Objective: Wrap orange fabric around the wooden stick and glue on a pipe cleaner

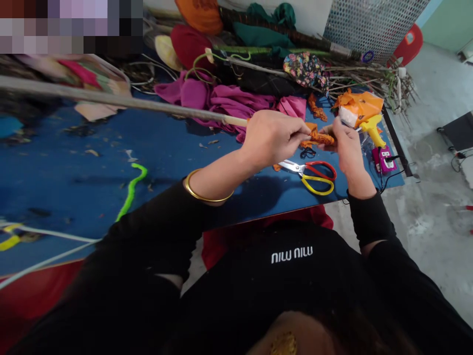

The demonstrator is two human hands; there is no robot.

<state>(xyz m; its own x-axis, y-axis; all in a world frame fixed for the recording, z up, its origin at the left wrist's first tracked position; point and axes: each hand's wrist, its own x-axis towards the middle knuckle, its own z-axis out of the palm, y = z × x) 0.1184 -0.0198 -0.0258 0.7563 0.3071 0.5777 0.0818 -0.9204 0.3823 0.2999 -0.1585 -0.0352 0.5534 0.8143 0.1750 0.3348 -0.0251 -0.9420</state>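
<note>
My left hand, with a gold bangle at its wrist, is closed around one end of a long thin stick. The stick runs off to the left edge of the view. Crumpled orange cloth sits at the left fingertips, by the stick's end. From the other side, my right hand pinches that cloth; its fingertips are partly hidden. Just below the hands, scissors with one red and one yellow handle lie on the blue table. A small black cord loop lies between cloth and scissors.
A yellow glue gun and a purple power socket with cables stand by the right edge. Orange wrapping lies behind them. Purple cloth, branches and other fabrics line the back. A green fuzzy strip lies left.
</note>
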